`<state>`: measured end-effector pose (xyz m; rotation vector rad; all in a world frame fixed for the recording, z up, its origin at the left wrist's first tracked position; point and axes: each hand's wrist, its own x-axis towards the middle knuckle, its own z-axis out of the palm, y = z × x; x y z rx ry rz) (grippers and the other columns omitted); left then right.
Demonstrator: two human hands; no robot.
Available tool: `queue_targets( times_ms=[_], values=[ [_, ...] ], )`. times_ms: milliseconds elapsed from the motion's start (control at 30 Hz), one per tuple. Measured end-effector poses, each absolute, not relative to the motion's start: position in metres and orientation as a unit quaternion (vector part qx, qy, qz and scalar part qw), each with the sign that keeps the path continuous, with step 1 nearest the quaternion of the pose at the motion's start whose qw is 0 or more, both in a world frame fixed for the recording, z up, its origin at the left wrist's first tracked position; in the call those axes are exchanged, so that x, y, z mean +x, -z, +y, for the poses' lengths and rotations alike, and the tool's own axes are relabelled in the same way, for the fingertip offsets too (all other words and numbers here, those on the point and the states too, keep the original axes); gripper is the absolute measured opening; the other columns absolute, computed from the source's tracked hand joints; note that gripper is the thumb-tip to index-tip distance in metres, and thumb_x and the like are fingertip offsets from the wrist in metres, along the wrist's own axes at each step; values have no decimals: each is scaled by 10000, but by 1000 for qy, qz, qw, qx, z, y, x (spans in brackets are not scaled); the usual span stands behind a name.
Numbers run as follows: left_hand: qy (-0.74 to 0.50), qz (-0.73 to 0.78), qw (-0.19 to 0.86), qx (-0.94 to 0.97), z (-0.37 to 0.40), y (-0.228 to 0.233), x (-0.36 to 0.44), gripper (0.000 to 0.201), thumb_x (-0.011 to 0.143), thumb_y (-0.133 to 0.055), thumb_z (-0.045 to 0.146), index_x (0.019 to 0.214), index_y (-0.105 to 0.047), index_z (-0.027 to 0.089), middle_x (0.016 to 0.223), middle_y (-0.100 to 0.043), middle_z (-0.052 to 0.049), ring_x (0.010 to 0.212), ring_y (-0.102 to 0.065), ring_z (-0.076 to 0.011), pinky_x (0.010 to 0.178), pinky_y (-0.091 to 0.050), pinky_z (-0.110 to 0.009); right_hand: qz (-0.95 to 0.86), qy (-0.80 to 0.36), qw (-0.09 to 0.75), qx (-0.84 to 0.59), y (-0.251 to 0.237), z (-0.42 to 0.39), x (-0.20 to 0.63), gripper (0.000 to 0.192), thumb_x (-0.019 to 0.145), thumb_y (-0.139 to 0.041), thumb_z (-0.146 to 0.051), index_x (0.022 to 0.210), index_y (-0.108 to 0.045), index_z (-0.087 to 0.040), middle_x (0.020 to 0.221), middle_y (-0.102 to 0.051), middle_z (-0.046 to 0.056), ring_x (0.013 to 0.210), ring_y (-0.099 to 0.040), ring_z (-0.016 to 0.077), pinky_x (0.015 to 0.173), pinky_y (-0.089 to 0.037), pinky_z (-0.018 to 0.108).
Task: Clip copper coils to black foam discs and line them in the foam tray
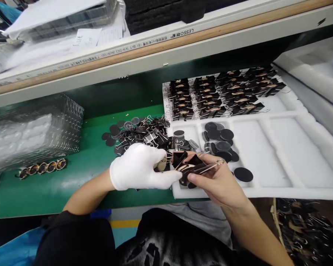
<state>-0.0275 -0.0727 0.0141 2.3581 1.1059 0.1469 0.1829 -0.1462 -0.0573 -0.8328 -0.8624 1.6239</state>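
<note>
My left hand point(144, 168), in a white glove, is closed at the left end of a clipped bundle, its thumb pressed on it. My bare right hand point(219, 181) grips the bundle's right side, fingers wrapped round a black binder clip point(195, 168) with silver wire handles. Another binder clip point(180, 159) faces my left fingers. A thin pale layer shows between the clips. Partly hidden by my left fingers is a beige round piece point(162, 164). Behind my left hand lies a heap of loose binder clips point(147, 135), with dark discs point(114, 130) at its left.
A white foam tray point(274, 188) holds rows of clipped bundles point(208, 98) at the back and dark discs point(220, 138) in front. Clear plastic trays point(69, 125) and a row of round gold-rimmed pieces point(43, 168) stand left. A box of clipped parts point(308, 229) sits lower right. A ledge point(155, 48) crosses behind.
</note>
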Motion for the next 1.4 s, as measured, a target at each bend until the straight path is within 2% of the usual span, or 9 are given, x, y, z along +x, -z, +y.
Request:
queue_targets(
  times_ms=[100, 200, 333, 567, 800, 1167, 1267, 1333, 1400],
  values=[
    [-67, 416, 299, 856, -70, -13, -30, 376, 821, -679, 474, 641, -507, 192, 490, -426, 86, 470, -359, -64, 490, -267, -222, -315, -634, 615, -348, 53, -142, 180, 230, 787, -921, -262, 976, -800, -311, 1284, -744, 10, 1059, -737, 181, 860, -635, 270],
    [-98, 422, 331, 838, -69, -10, -31, 315, 849, -656, 410, 680, -491, 200, 507, -420, 95, 486, -356, -67, 493, -295, -212, -235, -598, 669, -372, 50, -137, 175, 223, 795, -910, -341, 972, -775, -337, 997, -768, -19, 920, -730, 175, 773, -641, 295],
    [-136, 406, 368, 825, -71, -5, -28, 311, 897, -608, 366, 688, -445, 204, 569, -433, 84, 529, -353, -71, 508, -301, -214, -235, -570, 668, -417, 51, -132, 172, 243, 809, -888, -437, 947, -740, -302, 953, -754, -7, 853, -718, 184, 759, -642, 330],
    [-111, 401, 422, 806, -76, 0, -23, 405, 943, -579, 369, 657, -350, 196, 571, -369, 85, 546, -298, -62, 502, -269, -214, -244, -555, 678, -416, 51, -129, 179, 309, 749, -951, -354, 971, -763, -250, 895, -773, 1, 780, -723, 150, 744, -644, 272],
    [-147, 390, 427, 803, -81, 3, -15, 451, 950, -580, 369, 629, -313, 199, 557, -333, 86, 531, -265, -60, 497, -257, -230, -262, -537, 671, -440, 52, -125, 187, 337, 703, -973, -393, 904, -742, -253, 873, -785, 7, 735, -737, 186, 720, -661, 337],
    [-133, 402, 436, 794, -84, 1, -14, 385, 934, -616, 446, 678, -476, 194, 569, -470, 78, 537, -413, -67, 549, -378, -212, -262, -548, 657, -446, 50, -129, 174, 374, 702, -966, -419, 924, -712, -257, 918, -788, 23, 857, -758, 234, 896, -646, 428],
    [-115, 388, 538, 739, -81, -4, -16, 323, 977, -558, 494, 880, -622, 192, 721, -674, 18, 597, -583, -99, 580, -460, -223, -281, -538, 665, -435, 52, -132, 175, 368, 737, -947, -421, 967, -699, -275, 910, -777, 12, 850, -755, 231, 880, -648, 427],
    [-104, 379, 666, 634, -80, -5, -15, 471, 1021, -432, 588, 988, -646, 169, 833, -743, -65, 608, -666, -133, 536, -475, -235, -350, -505, 677, -405, 53, -136, 181, 292, 787, -922, -349, 981, -708, -306, 911, -769, -1, 867, -749, 221, 871, -645, 409],
    [-83, 374, 755, 532, -79, -4, -13, 588, 1020, -390, 654, 926, -650, 136, 799, -745, -114, 557, -675, -147, 480, -460, -235, -466, -453, 666, -367, 52, -140, 192, 232, 815, -894, -240, 966, -743, -331, 956, -776, 0, 944, -742, 226, 921, -630, 417]
  ],
)
